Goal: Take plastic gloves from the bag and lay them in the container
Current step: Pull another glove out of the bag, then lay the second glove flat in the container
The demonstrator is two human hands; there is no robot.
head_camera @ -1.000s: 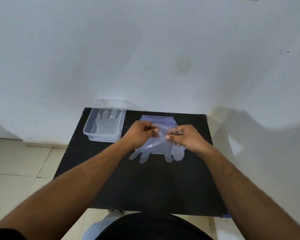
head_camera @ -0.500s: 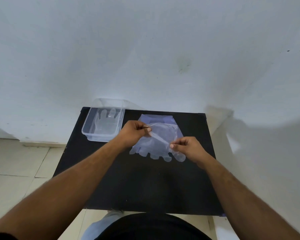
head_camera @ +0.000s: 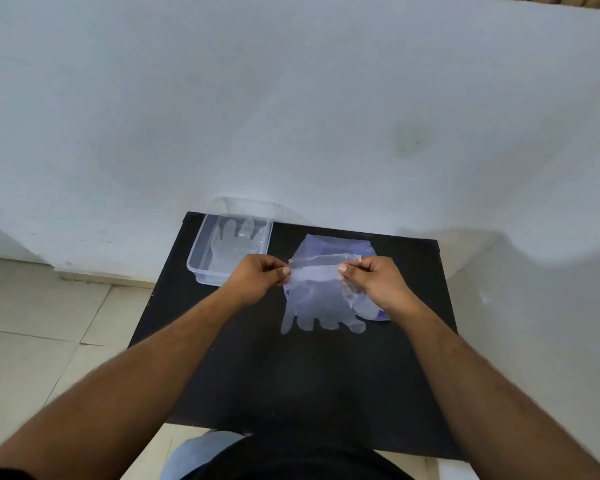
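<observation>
A thin clear plastic glove (head_camera: 317, 303) hangs between my hands over the black table, its fingers pointing toward me. My left hand (head_camera: 260, 277) pinches the cuff's left corner and my right hand (head_camera: 374, 280) pinches its right corner, stretching the cuff flat. Behind and under the glove lies the bluish plastic bag (head_camera: 329, 247) on the table. The clear rectangular container (head_camera: 201, 252) stands at the table's far left corner with a glove (head_camera: 236, 239) lying flat inside it.
The black table (head_camera: 291, 375) stands against a white wall (head_camera: 291, 116). Pale floor tiles (head_camera: 42, 334) lie to the left. My knee and dark shirt show at the bottom edge.
My right hand rose from the glove's lower edge to level with my left hand. The cuff is now pulled straight between both hands and the glove hangs down flat.
</observation>
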